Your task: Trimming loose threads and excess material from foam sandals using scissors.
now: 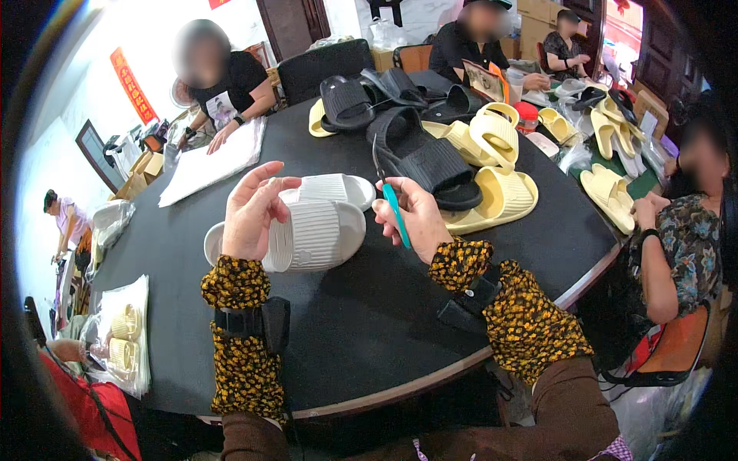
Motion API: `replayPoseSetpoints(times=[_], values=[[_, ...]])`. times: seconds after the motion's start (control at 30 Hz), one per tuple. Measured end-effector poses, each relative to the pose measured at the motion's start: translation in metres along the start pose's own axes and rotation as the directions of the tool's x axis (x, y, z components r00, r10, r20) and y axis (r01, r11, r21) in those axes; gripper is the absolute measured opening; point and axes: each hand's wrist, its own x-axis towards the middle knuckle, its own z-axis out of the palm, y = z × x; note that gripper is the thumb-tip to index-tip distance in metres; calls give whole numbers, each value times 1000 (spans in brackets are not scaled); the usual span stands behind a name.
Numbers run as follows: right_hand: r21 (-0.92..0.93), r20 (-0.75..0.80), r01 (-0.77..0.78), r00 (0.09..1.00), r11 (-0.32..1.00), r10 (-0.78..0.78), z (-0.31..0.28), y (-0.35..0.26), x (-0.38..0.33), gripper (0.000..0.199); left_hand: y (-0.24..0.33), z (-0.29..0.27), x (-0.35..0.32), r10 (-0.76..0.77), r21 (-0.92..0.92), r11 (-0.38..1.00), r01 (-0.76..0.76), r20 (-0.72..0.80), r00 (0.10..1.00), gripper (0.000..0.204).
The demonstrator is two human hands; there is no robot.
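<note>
A pair of pale grey ribbed slide slippers (323,238) lies on the dark table in front of me, one partly behind the other. Over the left part of the nearer slipper is my left hand (257,207), its fingers apart and nothing visible in them; whether it touches the slipper I cannot tell. My right hand (419,219) is closed around scissors (394,213) with a teal handle, and their thin dark tip points up and away. Just beyond that hand sits a pile of black slippers (438,169) and cream slippers (500,196).
The round dark table (338,338) curves around in front of me. White sheets (215,165) lie at far left under a co-worker's hands. Bagged cream slippers (124,338) rest at the left edge. More co-workers sit at the far side and right, near cream slippers (607,192).
</note>
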Motion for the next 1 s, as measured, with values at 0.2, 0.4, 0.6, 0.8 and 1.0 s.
replayPoseSetpoints(times=[0.2, 0.4, 0.6, 0.8, 1.0], values=[[17, 5, 5, 1000, 1000, -5, -6, 9, 5, 38, 18, 4, -7, -19, -54, 998, 24, 83, 996, 37], [74, 12, 29, 999, 997, -30, -4, 12, 6, 38, 20, 16, -12, -46, -43, 998, 47, 31, 998, 39], [40, 28, -2, 1000, 999, 1, -4, 12, 4, 44, 6, 16, -9, -181, 19, 984, 180, 84, 980, 31], [46, 36, -13, 999, 999, 11, -2, 7, 1, 41, 11, 15, -12, -195, 220, 961, 166, 117, 974, 29], [29, 34, 41, 999, 999, -42, -4, 17, 7, 38, 0, 11, -11, -43, 644, 764, 43, -15, 999, 27]])
